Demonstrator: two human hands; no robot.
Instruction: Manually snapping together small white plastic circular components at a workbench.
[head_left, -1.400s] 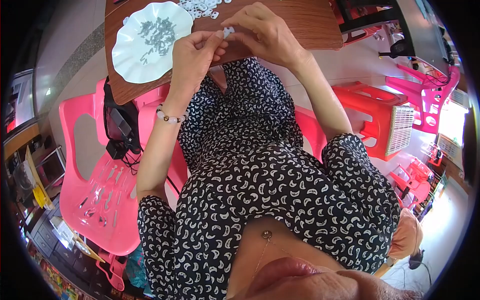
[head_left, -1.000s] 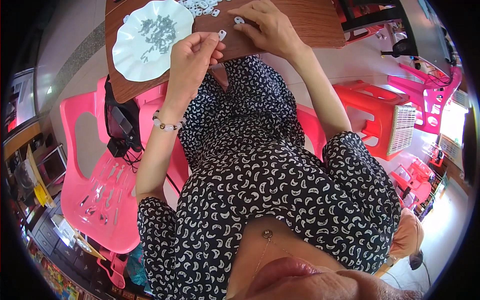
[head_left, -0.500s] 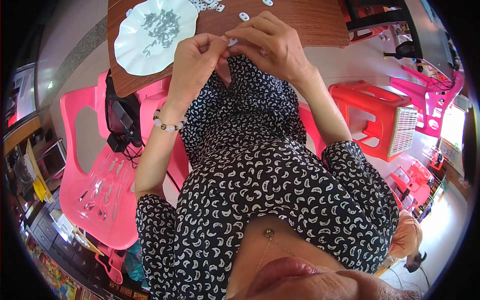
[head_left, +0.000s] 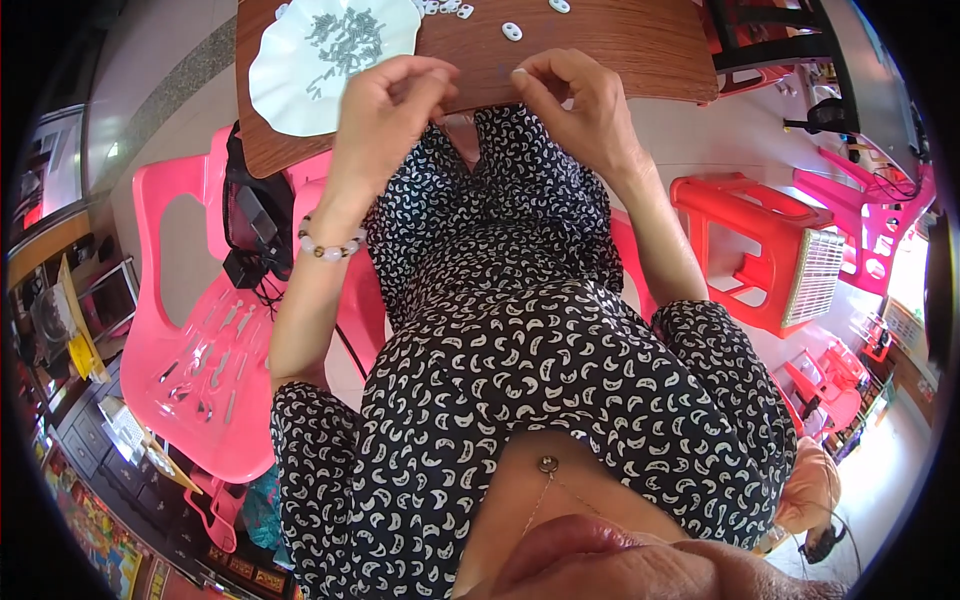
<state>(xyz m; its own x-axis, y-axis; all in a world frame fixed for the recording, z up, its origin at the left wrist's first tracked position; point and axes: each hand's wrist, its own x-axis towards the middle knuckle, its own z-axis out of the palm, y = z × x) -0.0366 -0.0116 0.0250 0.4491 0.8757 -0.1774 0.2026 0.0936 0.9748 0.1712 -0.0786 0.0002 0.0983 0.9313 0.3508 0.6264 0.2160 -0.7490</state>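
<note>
The hands have just come apart. Half a second ago their fingertips met around a small white piece near the table's edge; now there is a clear gap between them, and no piece shows in it.

The left hand (head_left: 392,108) hangs over the near edge of the brown table (head_left: 620,62), thumb and forefinger bent close together. Its fingers are blurred, so I cannot tell whether a piece is pinched there. The right hand (head_left: 592,112) is curled, thumb and forefinger drawn narrow and turned toward the left hand; whether anything sits between them I cannot tell either.

One loose white piece (head_left: 512,31) lies on the table just beyond the right hand's fingertips, with a second white piece (head_left: 559,5) farther beyond that hand. Both were lying there half a second ago too, so neither seems to be the one that has dropped from sight. A cluster of white pieces (head_left: 448,9) lies beyond the left hand. The scalloped white plate (head_left: 283,105) sits just left of the left hand, holding a heap of small grey bits (head_left: 345,42).

The two-handed hold on that piece seems to be over; where the piece has gone stays hidden.
</note>
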